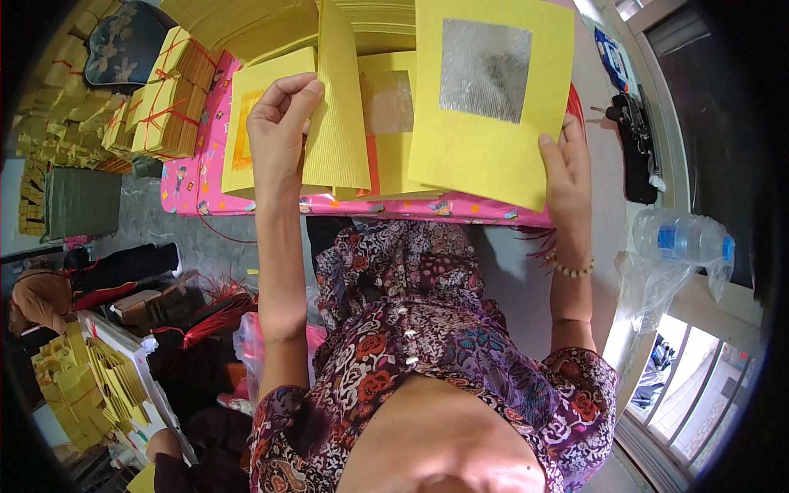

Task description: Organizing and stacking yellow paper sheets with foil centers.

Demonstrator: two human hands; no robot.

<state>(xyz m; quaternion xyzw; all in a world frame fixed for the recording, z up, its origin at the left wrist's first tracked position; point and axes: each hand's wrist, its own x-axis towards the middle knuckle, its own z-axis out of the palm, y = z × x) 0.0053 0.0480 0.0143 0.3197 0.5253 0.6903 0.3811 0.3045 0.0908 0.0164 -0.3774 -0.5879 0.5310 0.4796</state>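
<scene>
My left hand (278,123) pinches the edge of a yellow paper sheet (339,144), which stands curled up with its ribbed side showing. My right hand (569,171) grips the lower right edge of another yellow paper sheet (481,152), thumb in front and fingers behind. A silver foil square (486,70) sits on that sheet. Under the raised papers lie more yellow sheets, one with an orange-bordered square (241,152) at the left. Another sheet between my hands shows a duller foil square (389,103), partly covered.
A pink patterned cloth (193,185) covers the table. Thick yellow paper stacks (246,25) rise at the back, and tied bundles (171,107) stand left. At the right are a plastic bottle (682,237) and a dark strap-like object (633,148). Someone's arm (164,448) shows at lower left.
</scene>
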